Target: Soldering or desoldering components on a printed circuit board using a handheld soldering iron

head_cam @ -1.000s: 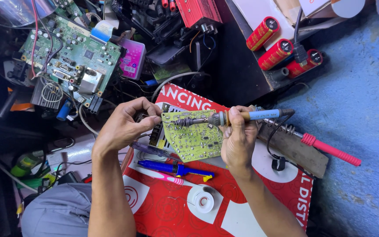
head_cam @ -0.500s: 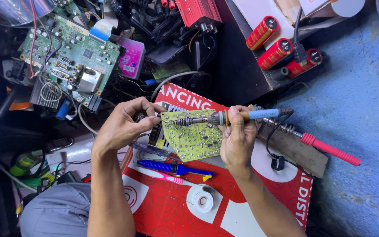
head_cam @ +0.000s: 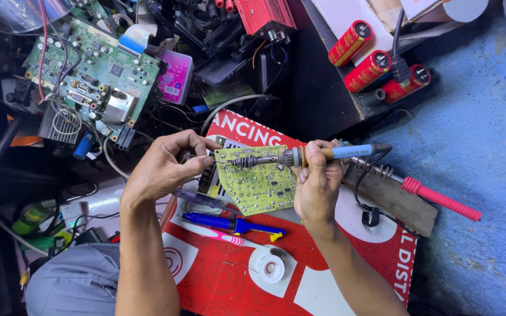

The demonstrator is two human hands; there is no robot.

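A small yellow-green circuit board (head_cam: pixel 259 181) lies on a red printed sheet (head_cam: pixel 224 275). My right hand (head_cam: pixel 314 187) grips a soldering iron (head_cam: pixel 300 155) with a blue-and-yellow handle, its dark tip pointing left over the board's upper edge. At the board's left edge, my left hand (head_cam: pixel 162 167) has its fingers pinched together; something thin may be between them, too small to make out.
A blue desoldering pump (head_cam: pixel 229 223), a pink pen (head_cam: pixel 218 235) and a solder spool (head_cam: pixel 269 266) lie on the red sheet. A second iron with a red handle (head_cam: pixel 437 198) rests on a wooden block (head_cam: pixel 390 199). A large green board (head_cam: pixel 92 73), red capacitors (head_cam: pixel 367 70) and wires crowd the back.
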